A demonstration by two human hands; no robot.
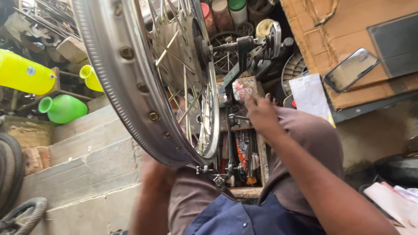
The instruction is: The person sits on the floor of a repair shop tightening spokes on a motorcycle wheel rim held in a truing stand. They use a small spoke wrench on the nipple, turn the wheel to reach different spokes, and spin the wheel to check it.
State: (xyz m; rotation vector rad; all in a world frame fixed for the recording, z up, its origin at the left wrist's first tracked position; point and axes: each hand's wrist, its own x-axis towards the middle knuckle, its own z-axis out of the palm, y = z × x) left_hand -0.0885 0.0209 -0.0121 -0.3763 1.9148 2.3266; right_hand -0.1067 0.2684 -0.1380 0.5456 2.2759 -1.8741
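Note:
A spoked metal wheel [130, 87] with a chrome rim and a drum hub [176, 48] stands upright in a black truing stand [237, 65] in front of me. My left hand [150, 172] is low at the bottom of the rim, blurred and partly hidden behind it; its grip cannot be made out. My right hand [261, 113] reaches forward over my knee, fingers apart, just above a wooden tool box [244, 130] beside the stand. It holds nothing that I can see.
Yellow containers [21, 74] and a green funnel-shaped one [63, 109] lie at the left above concrete steps [87, 161]. A tyre [21, 215] sits bottom left. Cardboard [348, 35] with a mirror [350, 69] on it is top right, and cans [237, 11] stand behind.

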